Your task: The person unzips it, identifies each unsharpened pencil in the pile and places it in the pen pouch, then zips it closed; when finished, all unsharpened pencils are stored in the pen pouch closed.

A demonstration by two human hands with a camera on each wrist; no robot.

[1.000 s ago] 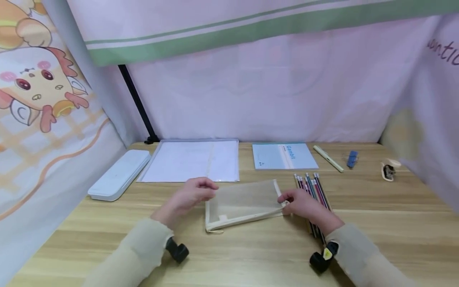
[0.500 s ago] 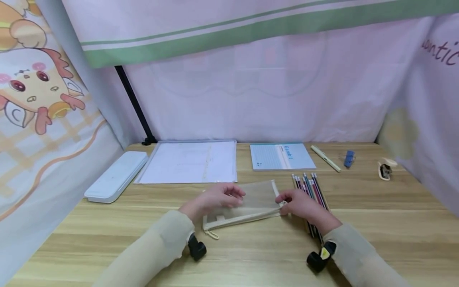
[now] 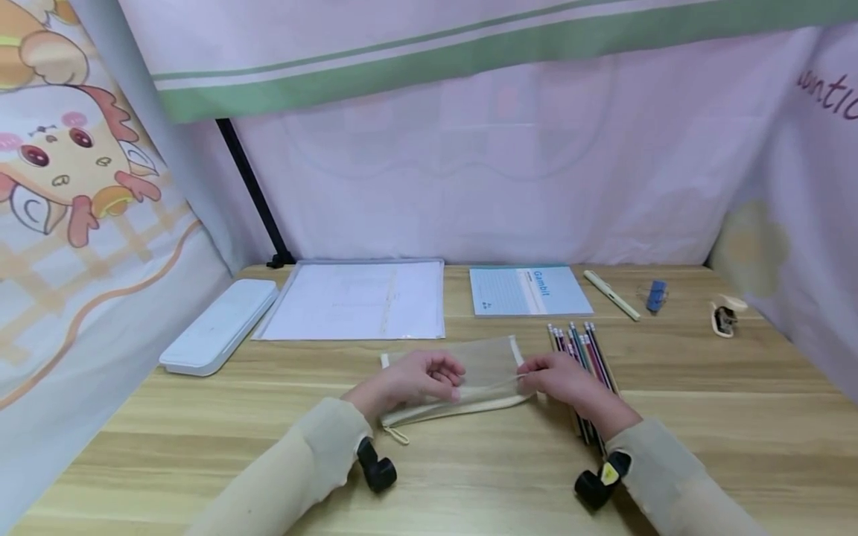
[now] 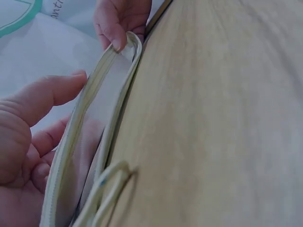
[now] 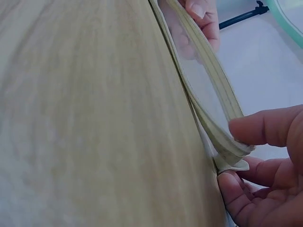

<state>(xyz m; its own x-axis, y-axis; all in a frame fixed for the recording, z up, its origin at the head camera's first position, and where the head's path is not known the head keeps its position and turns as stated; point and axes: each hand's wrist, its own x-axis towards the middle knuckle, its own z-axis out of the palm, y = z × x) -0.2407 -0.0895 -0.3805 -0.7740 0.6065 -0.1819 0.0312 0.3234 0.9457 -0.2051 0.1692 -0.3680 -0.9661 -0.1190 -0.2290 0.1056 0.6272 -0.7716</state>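
Evidently light and limp, the mesh pouch (image 3: 485, 368) lies mid-table (image 3: 469, 484), its zip mouth gaping toward six o'clock; the right hand (image 3: 561, 377) pinches its three-o'clock end between thumb and fingers; the left hand (image 3: 424, 377), toward nine o'clock, has loosely curled fingers, its thumb seemingly touching the upper zip edge (image 4: 73, 135). Such thin cloth probably sags easily; the firmer zip borders look best to hold.
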